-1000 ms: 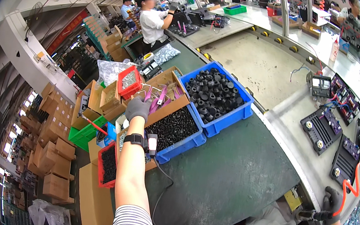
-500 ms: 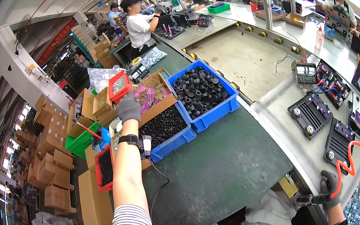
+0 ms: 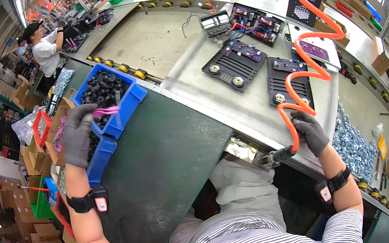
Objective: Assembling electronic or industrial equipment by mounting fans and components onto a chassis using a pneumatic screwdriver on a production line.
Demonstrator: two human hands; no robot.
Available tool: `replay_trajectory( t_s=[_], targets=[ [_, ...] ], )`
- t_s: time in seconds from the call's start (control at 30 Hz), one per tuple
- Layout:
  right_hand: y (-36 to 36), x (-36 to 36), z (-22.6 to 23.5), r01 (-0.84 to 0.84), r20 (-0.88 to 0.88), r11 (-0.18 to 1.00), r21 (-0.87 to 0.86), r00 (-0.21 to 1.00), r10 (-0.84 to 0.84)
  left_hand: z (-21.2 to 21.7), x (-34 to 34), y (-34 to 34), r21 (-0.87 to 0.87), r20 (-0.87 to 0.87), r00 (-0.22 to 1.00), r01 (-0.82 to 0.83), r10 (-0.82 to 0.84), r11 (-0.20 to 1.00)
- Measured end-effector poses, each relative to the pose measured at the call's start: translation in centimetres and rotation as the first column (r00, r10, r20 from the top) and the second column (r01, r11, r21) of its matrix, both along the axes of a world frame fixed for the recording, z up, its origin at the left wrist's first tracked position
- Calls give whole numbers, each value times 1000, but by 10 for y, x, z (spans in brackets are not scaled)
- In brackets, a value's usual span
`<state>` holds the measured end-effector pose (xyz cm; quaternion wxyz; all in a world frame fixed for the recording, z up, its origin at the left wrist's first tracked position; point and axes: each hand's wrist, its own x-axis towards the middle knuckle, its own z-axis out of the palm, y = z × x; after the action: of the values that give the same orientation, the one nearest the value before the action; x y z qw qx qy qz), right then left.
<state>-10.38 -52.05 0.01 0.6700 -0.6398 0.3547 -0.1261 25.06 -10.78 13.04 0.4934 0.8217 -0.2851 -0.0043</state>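
Note:
My left hand, in a grey glove, is closed on a thin pink strip-like part. It is above the edge of a blue bin filled with black rubber-like pieces. A carton with more pink parts lies beside that wrist. At the bench edge, my gloved right hand has curled fingers; what lies in them is hidden. Close by, an orange coiled hose runs down to a dark power driver. Black slotted plates with purple circuit boards lie ahead.
A second blue bin stands nearer me, and a red bin sits to the left. Loose metal nuts are heaped at right. Yellow-black rollers line the conveyor. A co-worker stands at far left.
My left hand has come away from the cartons and now carries a pink part. The view has turned right. My right hand stays by the hose and driver at the bench edge.

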Motion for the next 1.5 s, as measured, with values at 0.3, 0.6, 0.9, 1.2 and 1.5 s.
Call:
replay_trajectory(
  t_s=[0.3, 0.6, 0.9, 1.2, 1.5],
  targets=[
    [-22, -20, 43, -80, 84, 997, 20, 993, 78, -34, -60, -124, -94, -238, 938, 236, -253, 967],
    [-114, -23, 64, 127, 380, 986, -109, 922, -77, -45, -68, -214, -108, -292, 890, 332, -349, 937],
    [-101, 52, 81, -90, 173, 933, -348, 972, 158, -51, -66, -250, -38, -94, 883, 458, -459, 888],
    [-83, 123, 55, -424, -114, 484, -765, 830, 546, -52, -74, -283, 131, -7, 863, 501, -505, 855],
    [-64, 167, 47, -567, -317, 417, -710, 787, 529, -62, -71, -297, 338, 289, 855, 329, -430, 881]
  ],
)
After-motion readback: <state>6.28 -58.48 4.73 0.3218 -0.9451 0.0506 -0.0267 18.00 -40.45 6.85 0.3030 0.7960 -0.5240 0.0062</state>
